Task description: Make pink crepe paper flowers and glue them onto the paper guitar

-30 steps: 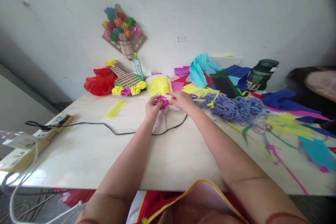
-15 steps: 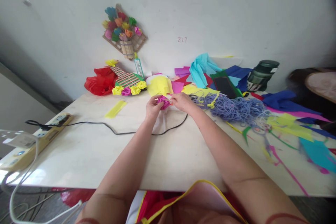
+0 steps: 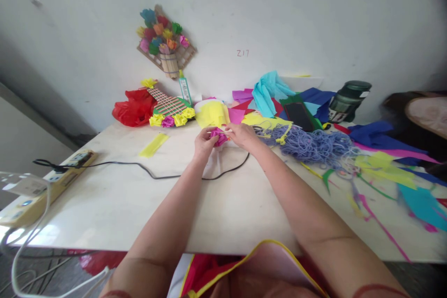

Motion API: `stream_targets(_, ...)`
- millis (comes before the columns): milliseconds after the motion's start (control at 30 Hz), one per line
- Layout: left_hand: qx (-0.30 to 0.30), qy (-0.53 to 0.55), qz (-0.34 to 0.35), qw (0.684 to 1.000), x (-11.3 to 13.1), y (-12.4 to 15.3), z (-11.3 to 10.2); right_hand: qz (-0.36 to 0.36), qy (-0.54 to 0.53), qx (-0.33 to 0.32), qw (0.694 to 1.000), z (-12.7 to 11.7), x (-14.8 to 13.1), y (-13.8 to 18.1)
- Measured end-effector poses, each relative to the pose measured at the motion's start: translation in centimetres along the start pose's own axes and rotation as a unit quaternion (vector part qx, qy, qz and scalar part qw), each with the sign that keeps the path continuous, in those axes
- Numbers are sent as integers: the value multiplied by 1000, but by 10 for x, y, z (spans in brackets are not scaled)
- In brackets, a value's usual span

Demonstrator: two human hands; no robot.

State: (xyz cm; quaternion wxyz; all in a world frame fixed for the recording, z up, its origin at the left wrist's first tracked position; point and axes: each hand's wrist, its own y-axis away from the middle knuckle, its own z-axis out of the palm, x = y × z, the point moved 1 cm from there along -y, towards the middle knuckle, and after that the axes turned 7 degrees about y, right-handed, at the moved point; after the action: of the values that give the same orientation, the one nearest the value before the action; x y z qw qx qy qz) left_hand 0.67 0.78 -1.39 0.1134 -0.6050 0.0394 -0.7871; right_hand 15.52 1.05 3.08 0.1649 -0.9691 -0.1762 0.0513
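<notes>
Our left fingers (image 3: 212, 138) clamp pink paper (image 3: 219, 138) | right fingers (image 3: 232, 127) pinch a stick (image 3: 222, 132) | its end beyond them now sits lower: likely turning

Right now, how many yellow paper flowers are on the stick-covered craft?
4: on the craft, one yellow paper flower at the top; below, a second left of the magenta paper flower, a third and fourth right of it. Others may be hidden.
</notes>
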Motion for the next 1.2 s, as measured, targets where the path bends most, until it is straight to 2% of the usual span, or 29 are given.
stream_targets(300, -2, 8, -17, 1000, 4, 2, 1, -70, -8, 8, 997, 6, 0, 0)
stream_targets(767, 5, 18, -38, 999, 4, 1, 1, -119, 86, -7, 989, -2, -6, 6)
stream_targets(967, 28, 26, -52, 998, 7, 2, 2, -163, 126, 6, 979, -7, -13, 10)
stream_targets(1200, 46, 38, -44, 997, 8, 4, 2, -171, 117, 11, 978, -7, -14, 10)
